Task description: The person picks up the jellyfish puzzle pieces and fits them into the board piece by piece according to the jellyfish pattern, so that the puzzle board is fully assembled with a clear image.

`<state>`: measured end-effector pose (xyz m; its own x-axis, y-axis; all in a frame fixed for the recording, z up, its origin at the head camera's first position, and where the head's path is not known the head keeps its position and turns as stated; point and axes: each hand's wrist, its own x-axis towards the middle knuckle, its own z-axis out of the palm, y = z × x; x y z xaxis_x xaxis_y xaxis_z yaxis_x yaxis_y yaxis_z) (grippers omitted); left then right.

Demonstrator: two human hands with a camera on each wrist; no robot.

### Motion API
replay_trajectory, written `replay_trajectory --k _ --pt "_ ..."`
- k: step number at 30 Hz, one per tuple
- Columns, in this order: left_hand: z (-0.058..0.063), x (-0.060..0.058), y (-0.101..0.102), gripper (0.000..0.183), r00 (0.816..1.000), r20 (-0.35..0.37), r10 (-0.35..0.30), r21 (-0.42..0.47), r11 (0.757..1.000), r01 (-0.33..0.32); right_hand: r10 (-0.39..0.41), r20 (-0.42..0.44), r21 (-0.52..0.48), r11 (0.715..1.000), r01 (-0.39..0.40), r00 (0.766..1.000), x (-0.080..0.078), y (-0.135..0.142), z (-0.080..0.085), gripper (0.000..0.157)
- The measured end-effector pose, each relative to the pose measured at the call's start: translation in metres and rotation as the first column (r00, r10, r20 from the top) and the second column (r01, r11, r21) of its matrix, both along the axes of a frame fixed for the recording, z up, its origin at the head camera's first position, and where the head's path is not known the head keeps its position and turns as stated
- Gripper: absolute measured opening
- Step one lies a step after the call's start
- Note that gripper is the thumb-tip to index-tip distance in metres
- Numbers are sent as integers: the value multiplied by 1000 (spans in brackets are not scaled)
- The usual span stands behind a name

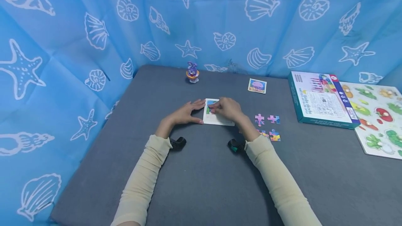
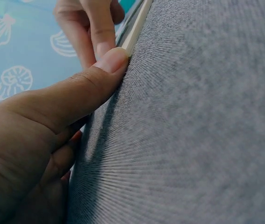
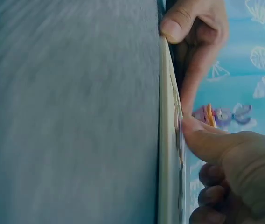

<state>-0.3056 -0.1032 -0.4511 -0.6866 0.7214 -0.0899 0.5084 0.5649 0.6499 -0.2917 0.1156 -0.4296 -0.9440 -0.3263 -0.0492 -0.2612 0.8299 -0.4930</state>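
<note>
A white puzzle tray [image 1: 219, 120] lies flat on the table, with a blue-and-green jigsaw piece [image 1: 208, 109] in its far left part. My left hand [image 1: 185, 112] rests along the tray's left edge, fingers stretched out to the far corner and thumb at the near one. In the left wrist view the left thumb [image 2: 95, 77] presses against the tray's end. From the right, my right hand [image 1: 229, 109] reaches over the tray. Its thumb and index finger pinch the piece down at the tray's surface; the hand hides the tray's right part.
Several loose jigsaw pieces [image 1: 274, 135] lie right of the tray. Behind them is a small picture card [image 1: 257, 85]. A purple bunny figure [image 1: 192, 72] stands at the back edge. Farther right are a teal-sided box [image 1: 323, 100] and a vegetable puzzle board [image 1: 370, 109].
</note>
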Motion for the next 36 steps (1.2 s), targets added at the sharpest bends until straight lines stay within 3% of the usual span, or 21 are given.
replay_trajectory --k 7,12,19,25,36 --pt "1 2 1 82 1000 1 15 -15 1000 -15 -105 27 -140 984 108 994 13 52 4 32" --pt "1 3 2 88 1000 -3 9 -20 1000 -9 -163 43 -156 973 168 986 30 99 9 36" --pt "-2 4 8 88 999 -8 -41 -2 999 41 -218 128 -132 963 234 968 55 152 12 40" --pt "-2 5 10 82 998 -6 -68 19 998 68 -179 157 -98 976 196 971 63 161 5 40" --pt "-4 5 11 78 997 -13 -77 24 997 77 -189 137 -115 972 205 972 60 158 -1 32"
